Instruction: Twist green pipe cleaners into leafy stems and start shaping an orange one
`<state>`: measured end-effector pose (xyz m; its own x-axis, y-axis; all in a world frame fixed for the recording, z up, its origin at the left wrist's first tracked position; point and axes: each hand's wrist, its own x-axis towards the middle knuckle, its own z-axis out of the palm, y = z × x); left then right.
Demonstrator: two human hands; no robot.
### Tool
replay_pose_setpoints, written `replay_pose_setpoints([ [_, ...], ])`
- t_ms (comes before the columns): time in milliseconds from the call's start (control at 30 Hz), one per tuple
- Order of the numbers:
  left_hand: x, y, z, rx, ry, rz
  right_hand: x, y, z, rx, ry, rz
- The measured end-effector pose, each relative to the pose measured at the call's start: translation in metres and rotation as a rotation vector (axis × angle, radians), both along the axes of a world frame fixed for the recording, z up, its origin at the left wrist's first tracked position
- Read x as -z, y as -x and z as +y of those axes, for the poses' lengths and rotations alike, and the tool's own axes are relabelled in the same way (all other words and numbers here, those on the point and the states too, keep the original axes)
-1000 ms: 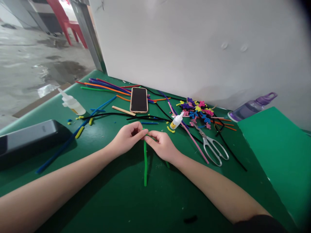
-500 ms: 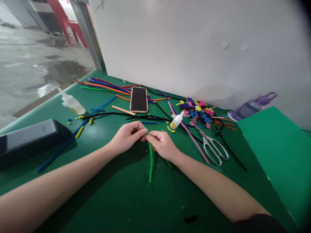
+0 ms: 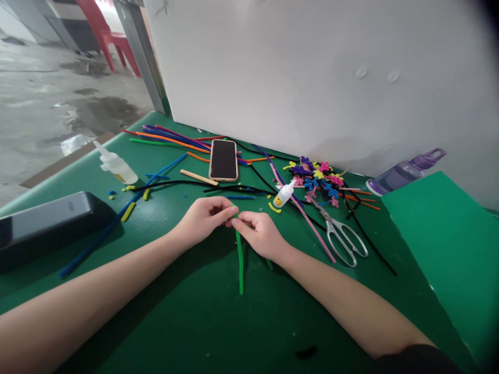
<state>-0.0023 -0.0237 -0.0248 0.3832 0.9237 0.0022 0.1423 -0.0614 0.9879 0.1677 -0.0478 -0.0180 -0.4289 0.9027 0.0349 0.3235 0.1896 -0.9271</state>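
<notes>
Both hands meet over the middle of the green table [image 3: 187, 322], pinching a green pipe cleaner [image 3: 240, 265]. My left hand [image 3: 205, 221] is closed on its upper end with thumb and fingertips. My right hand [image 3: 259, 234] grips it just beside, the fingertips of both hands close together. One length hangs down toward me, and a short green piece shows below my right wrist. What lies between the fingertips is mostly hidden. Beyond the hands are a small glue bottle [image 3: 284, 195] and a phone [image 3: 223, 161].
Scissors [image 3: 337, 231] lie right of my hands, near a pile of pipe-cleaner flowers [image 3: 317, 176]. A purple water bottle [image 3: 405, 171] and a green sheet [image 3: 444, 249] are at the right. Leftward stand a larger glue bottle [image 3: 117, 166] and a dark case [image 3: 50, 223]. A white board [image 3: 304, 78] borders the back.
The hanging length of green pipe cleaner has swung slightly left at its upper part. Both hands keep nearly the same place and grip.
</notes>
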Motion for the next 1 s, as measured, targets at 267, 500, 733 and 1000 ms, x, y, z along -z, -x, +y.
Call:
replay_pose_setpoints([
  [267,0.003,-0.001,-0.004,0.031,0.116,-0.248,0.006,-0.001,0.003,-0.065,0.321,0.378],
  [500,0.002,-0.003,-0.004,0.041,0.151,-0.278,0.012,-0.002,0.005,-0.084,0.36,0.444],
  [733,0.002,-0.003,-0.005,0.024,-0.013,-0.086,-0.004,-0.005,0.002,-0.071,0.014,-0.004],
  [1000,0.003,-0.004,-0.011,-0.009,-0.226,0.24,0.002,-0.003,-0.012,-0.026,-0.755,-0.766],
])
